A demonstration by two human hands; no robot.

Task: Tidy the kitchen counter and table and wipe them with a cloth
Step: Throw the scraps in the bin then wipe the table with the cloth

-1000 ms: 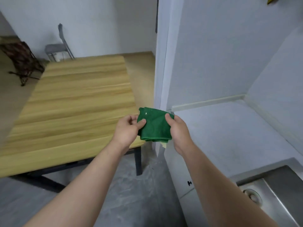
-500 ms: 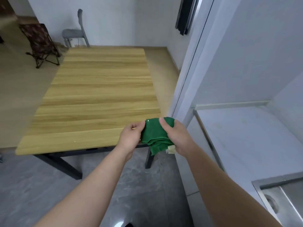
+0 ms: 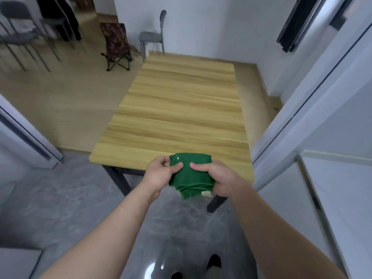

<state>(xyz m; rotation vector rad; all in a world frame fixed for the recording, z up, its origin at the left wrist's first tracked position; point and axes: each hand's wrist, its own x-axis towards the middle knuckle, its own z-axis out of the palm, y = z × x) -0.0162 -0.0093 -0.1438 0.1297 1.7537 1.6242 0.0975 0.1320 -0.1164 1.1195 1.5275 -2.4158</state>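
A: What do I see?
B: A wooden table (image 3: 181,109) at twelve o'clock. Over its near edge is a folded green cloth (image 3: 191,176), which I judge soft, light and floppy. The left hand (image 3: 160,175) pinches its nine o'clock side and the right hand (image 3: 216,178) grips three o'clock. I'd hold it across the folds.

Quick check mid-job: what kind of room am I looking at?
Likely a home dining area beside a kitchen: long wooden table, grey chair at its far end, white counter on the right.
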